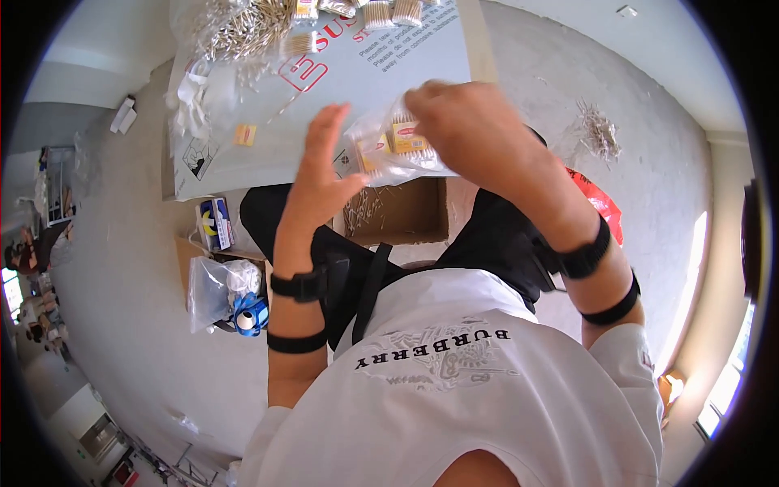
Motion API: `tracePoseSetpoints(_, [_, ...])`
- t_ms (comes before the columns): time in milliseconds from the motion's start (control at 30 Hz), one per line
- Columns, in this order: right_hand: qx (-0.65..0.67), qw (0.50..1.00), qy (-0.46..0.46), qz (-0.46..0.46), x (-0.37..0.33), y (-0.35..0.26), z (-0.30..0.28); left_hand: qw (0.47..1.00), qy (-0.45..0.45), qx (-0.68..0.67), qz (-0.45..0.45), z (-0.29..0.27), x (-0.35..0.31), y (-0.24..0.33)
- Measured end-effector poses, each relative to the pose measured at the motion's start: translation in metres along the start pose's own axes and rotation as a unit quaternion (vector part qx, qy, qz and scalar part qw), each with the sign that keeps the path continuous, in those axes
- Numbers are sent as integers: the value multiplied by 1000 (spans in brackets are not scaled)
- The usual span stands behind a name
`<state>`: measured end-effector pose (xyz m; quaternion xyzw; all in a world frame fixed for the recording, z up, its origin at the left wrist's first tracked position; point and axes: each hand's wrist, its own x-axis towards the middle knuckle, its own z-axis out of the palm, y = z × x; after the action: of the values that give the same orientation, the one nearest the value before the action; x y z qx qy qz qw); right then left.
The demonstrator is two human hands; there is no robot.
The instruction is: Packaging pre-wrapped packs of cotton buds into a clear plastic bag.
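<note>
My right hand (466, 122) grips the top of a clear plastic bag (389, 150) that holds small bundles of cotton swabs with yellow labels. My left hand (320, 162) is raised beside the bag with fingers spread, its palm touching the bag's left edge. Both hands hover over the near edge of a white cardboard sheet (268, 122) used as a work surface. More swab bundles (381, 12) lie at the sheet's far edge, and a heap of loose swabs (235, 28) lies in plastic at its far left.
A brown cardboard box (398, 211) with loose swabs sits under the sheet between my knees. On the floor at left lie a plastic bag with a blue item (223, 296) and a small blue-yellow box (215, 223). A red bag (600, 203) and scattered swabs (599, 130) lie at right.
</note>
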<state>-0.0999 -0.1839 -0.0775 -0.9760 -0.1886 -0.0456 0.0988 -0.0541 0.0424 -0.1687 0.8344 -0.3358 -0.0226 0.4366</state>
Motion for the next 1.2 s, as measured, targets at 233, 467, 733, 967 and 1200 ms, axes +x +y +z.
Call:
tracePoseSetpoints(233, [172, 932, 114, 299, -50, 61, 32, 970, -146, -94, 169, -43, 55, 119])
tracePoseSetpoints(467, [447, 842, 108, 283, -32, 32, 33, 850, -451, 269, -29, 28, 92, 90])
tracePoseSetpoints(733, [561, 793, 88, 221, -18, 8, 17, 946, -312, -48, 71, 42, 80, 54])
tracePoseSetpoints(967, [745, 603, 85, 272, -16, 4, 22, 955, -267, -105, -77, 41, 79, 57])
tracePoseSetpoints(1200, [684, 649, 108, 313, -36, 23, 10, 895, -436, 91, -30, -38, 96, 129])
